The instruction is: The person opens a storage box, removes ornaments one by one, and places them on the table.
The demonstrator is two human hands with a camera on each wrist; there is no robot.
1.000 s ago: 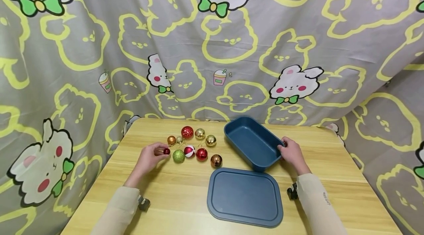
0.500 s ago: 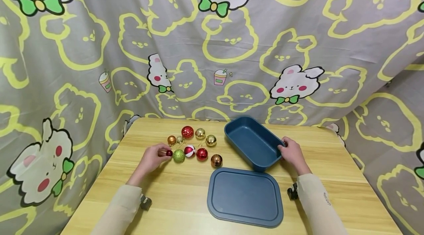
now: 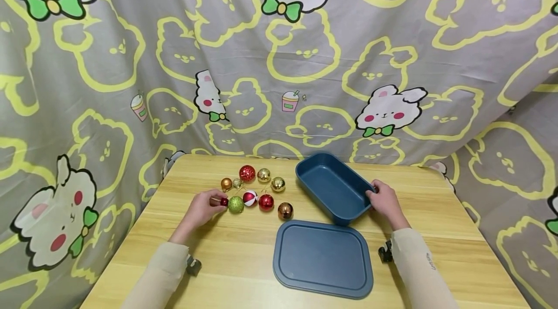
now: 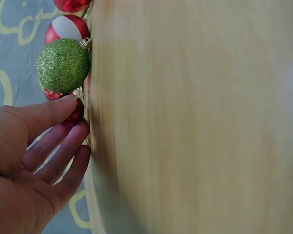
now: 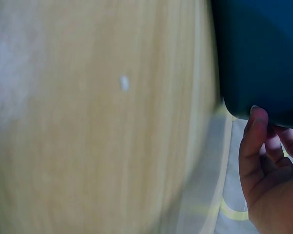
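Note:
My left hand [image 3: 201, 210] pinches a small dark red bauble [image 3: 224, 201] between thumb and fingers on the wooden table [image 3: 235, 260]; the left wrist view shows the same small red bauble [image 4: 73, 113] under my thumb, beside a green glitter bauble [image 4: 63, 65]. That green bauble [image 3: 236, 204] touches the small one. My right hand [image 3: 383, 203] grips the right rim of an open dark blue box [image 3: 333, 187], thumb over the edge; in the right wrist view my fingers [image 5: 254, 146] curl under the blue box [image 5: 259, 53].
Several more baubles lie in a cluster: red-and-white [image 3: 249, 198], shiny red [image 3: 266, 202], copper [image 3: 285, 210], red glitter [image 3: 246, 173], gold ones [image 3: 277, 184]. The flat blue lid [image 3: 323, 258] lies in front of the box. A bunny-print curtain [image 3: 279, 57] hangs behind.
My left hand has slid the small red bauble slightly right, up against the green bauble. The right hand and box have stayed put.

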